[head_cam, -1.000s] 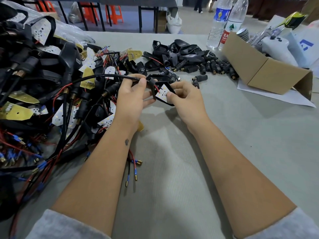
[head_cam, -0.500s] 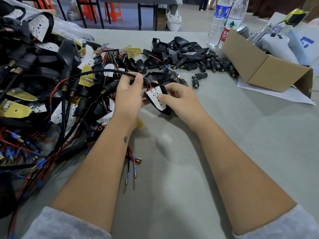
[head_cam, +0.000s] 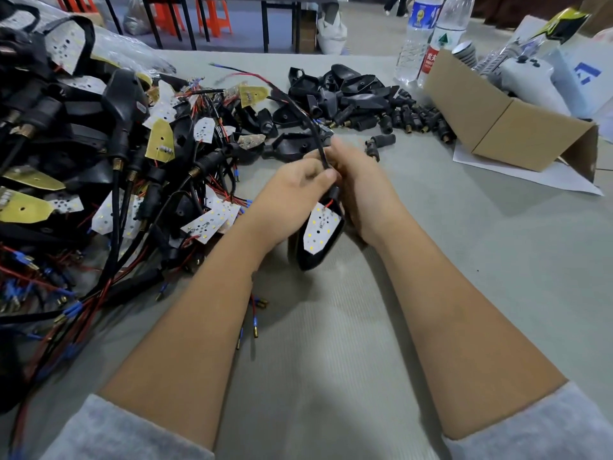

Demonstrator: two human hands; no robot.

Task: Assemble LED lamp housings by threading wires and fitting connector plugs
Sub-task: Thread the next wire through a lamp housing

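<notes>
- The black lamp housing sits mid-bench, tip pointing toward 6 o'clock, with the white LED board lying face-up in its open side.
- The left hand has its fingers curled onto the housing's neck, thumb pinching the black cable where it leaves the neck and runs off toward 12 o'clock.
- The right hand wraps the housing from the 3 o'clock side, fingers closed round its upper end; motion blur hides the fingertips.
- To do it well, I judge: keep the housing steady in the right hand, draw the cable through in line with the neck, and watch the thin red wire at the board's top so it does not kink or tear at its solder joint.
- At 9 o'clock lies a tangled heap of wired lamps; its loose leads could snag the cable being pulled.
- At 12 o'clock, empty housings and connector plugs lie within reach.
- At 2 o'clock stand a cardboard box and two water bottles, well apart from the hands.
</notes>
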